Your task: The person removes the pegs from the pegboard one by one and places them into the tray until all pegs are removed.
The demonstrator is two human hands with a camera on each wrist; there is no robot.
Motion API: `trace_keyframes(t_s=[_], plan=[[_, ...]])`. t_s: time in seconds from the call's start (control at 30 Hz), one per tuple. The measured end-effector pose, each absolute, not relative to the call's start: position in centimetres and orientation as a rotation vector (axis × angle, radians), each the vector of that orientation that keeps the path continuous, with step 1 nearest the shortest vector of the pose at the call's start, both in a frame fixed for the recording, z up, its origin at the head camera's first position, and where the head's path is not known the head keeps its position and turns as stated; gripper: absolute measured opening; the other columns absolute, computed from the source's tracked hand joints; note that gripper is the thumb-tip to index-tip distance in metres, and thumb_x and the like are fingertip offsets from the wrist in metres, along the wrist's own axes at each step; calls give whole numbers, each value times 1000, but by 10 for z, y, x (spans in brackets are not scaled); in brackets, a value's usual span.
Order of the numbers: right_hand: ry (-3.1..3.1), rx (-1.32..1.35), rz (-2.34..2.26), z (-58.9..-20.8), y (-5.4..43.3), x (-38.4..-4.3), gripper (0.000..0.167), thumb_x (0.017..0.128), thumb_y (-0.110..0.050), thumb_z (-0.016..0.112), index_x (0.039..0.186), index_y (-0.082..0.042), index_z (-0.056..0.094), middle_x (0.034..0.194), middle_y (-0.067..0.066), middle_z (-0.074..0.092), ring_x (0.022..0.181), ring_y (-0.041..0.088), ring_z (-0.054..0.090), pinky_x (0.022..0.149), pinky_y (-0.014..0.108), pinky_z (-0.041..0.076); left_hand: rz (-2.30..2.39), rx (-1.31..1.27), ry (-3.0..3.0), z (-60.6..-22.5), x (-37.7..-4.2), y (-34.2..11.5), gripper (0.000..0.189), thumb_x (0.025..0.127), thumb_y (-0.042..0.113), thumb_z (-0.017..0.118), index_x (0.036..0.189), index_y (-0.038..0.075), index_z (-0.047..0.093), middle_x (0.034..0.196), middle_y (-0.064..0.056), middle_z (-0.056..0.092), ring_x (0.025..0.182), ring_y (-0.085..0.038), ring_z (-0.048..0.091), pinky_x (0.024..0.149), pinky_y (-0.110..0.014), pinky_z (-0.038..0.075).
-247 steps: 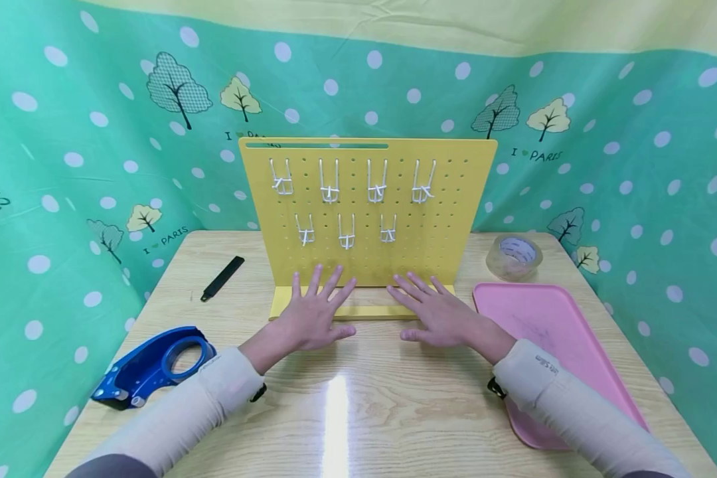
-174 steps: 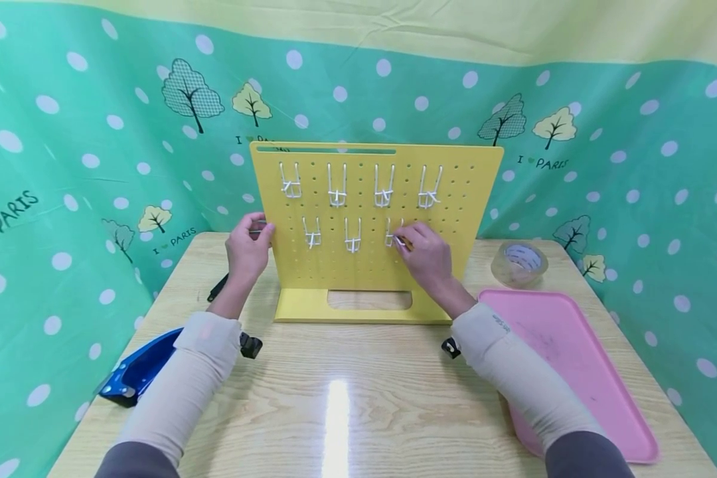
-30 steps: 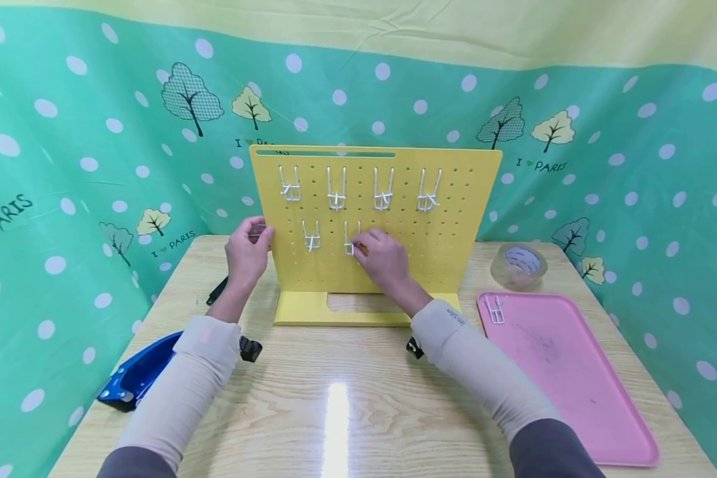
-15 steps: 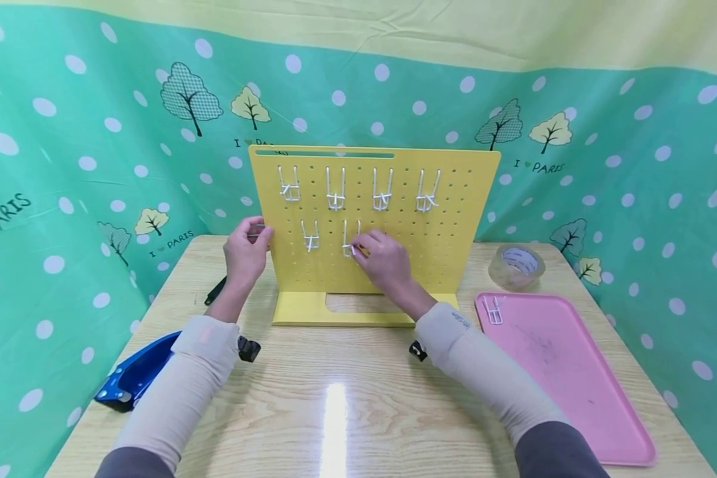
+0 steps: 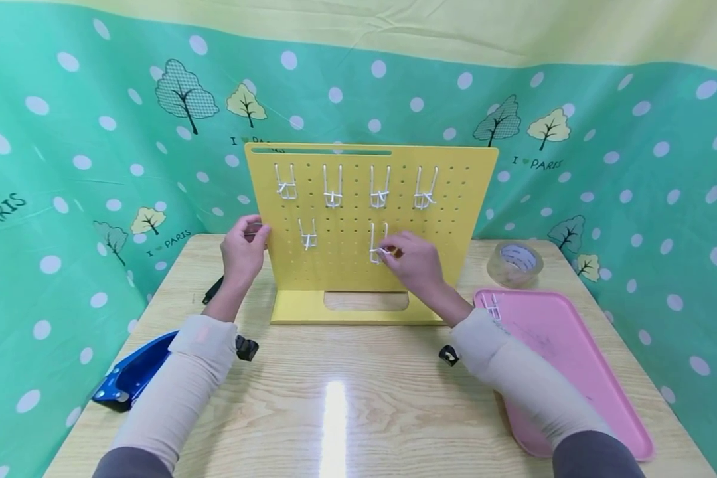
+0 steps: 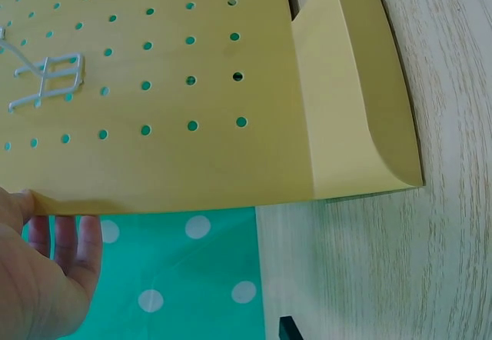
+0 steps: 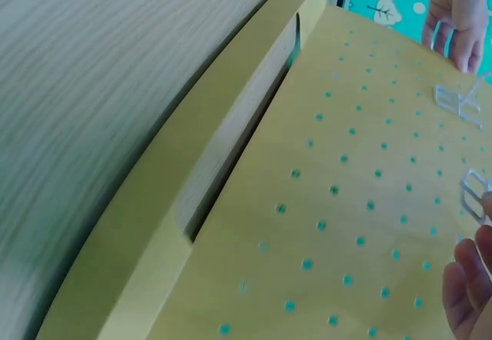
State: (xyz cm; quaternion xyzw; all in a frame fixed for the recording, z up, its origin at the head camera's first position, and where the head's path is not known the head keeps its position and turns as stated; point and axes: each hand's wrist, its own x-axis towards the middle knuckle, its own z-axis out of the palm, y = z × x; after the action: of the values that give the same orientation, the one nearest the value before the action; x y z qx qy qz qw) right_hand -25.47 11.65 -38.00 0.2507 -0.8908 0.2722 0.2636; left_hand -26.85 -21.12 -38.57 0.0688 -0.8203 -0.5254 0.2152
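A yellow pegboard (image 5: 346, 265) stands upright on its base. My left hand (image 5: 243, 252) grips its left edge, thumb in front and fingers behind, as the left wrist view shows. My right hand (image 5: 415, 262) pinches a white wire pegboard hook (image 5: 373, 252) in front of the board; the fingers cover part of it. In the right wrist view that hook (image 7: 473, 194) shows at the right edge. Several white hooks hang in the upper row, and one lower hook (image 5: 307, 236) hangs at the left. Another hook (image 5: 491, 307) lies in the pink tray (image 5: 573, 372).
A roll of clear tape (image 5: 514, 265) sits behind the tray on the wooden table. At the left are a blue tape dispenser (image 5: 137, 372), partly behind the left sleeve, and a black strip-like object (image 5: 213, 290). A patterned green curtain (image 5: 370, 99) surrounds the table.
Both hands came up from the board's foot. The lower right hook went to the tray. Within the last half second, the lower middle hook left its spot and moved right with my right hand.
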Motion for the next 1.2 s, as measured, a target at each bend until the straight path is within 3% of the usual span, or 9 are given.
trace_keyframes(t_s=[0.5,0.83,1.2], plan=[[-2717,514,771,-378,215,-237,11,91,-22,78,98,-13,78,91,7,76,76,21,69,62,30,62,-1468,177,-2252,-386,-269,-211,31,102,21,63,129,5,64,119,-18,71,94,-16,67,73,-12,62],[-2856,387,785,-370,290,-234,15,92,-20,75,102,-9,76,94,10,75,85,24,68,71,24,59,-1457,185,-2266,-387,-268,-211,33,103,23,61,131,6,63,120,-17,71,94,-11,66,78,-15,64],[-2976,445,719,-380,365,-239,14,92,-21,76,99,-9,78,89,5,77,77,5,63,63,17,56,-1431,175,-2267,-388,-269,-211,32,103,22,62,130,6,63,119,-17,71,94,-13,66,74,-10,61]])
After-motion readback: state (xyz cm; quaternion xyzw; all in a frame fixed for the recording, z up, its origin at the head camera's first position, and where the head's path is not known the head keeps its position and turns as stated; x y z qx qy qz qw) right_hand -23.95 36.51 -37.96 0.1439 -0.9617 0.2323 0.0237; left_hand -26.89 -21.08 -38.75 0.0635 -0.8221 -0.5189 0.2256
